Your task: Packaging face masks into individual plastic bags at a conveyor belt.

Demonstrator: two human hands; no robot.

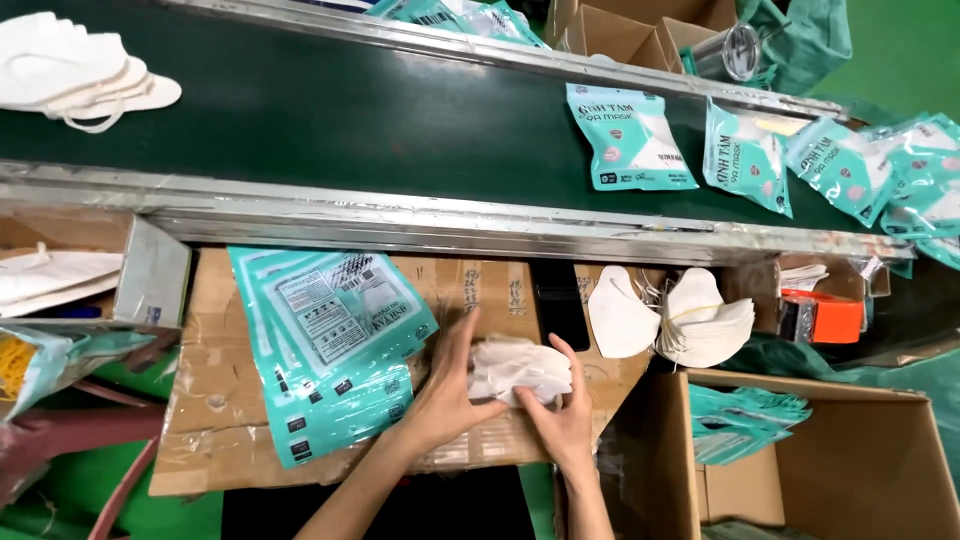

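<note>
While a small stack of folded white fabric face masks (520, 368) is gripped between both hands, the left hand (448, 385) and right hand (562, 415) are closed around it above a flattened brown cardboard sheet (215, 420). Just left, teal plastic pouches (325, 345) are fanned out.

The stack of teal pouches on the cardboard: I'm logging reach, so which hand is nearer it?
Left. The left hand lies right beside the stack of teal pouches, also holding the white masks; the right hand is beyond those masks.
</note>
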